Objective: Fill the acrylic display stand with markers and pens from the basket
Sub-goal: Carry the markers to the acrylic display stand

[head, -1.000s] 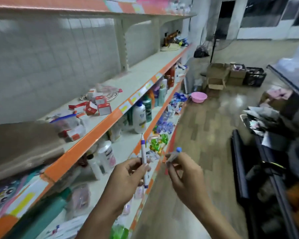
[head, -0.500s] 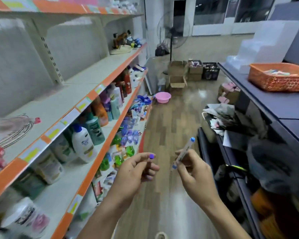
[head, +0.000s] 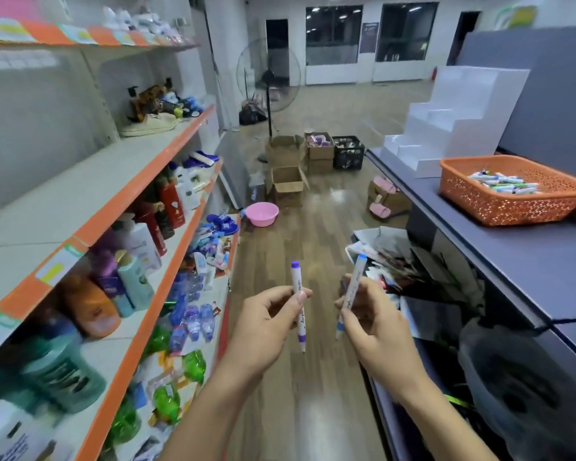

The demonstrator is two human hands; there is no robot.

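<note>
Your left hand (head: 266, 327) fingers pinch the purple marker (head: 296, 277), right hand (head: 376, 331) the blue marker (head: 358, 274); carry both upright, seat them in the far-right display stand (head: 456, 128).

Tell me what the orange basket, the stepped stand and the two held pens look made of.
The orange basket: moulded plastic, matte, by its perforated lattice walls. The stepped stand: probably acrylic, smooth white sheets with crisp edges. The purple-capped pen and blue-capped pen: likely plastic, white printed barrels, coloured caps.

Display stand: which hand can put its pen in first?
Probably right. The right hand holds its blue pen nearer the white display stand; the left hand with the purple pen is farther.
</note>
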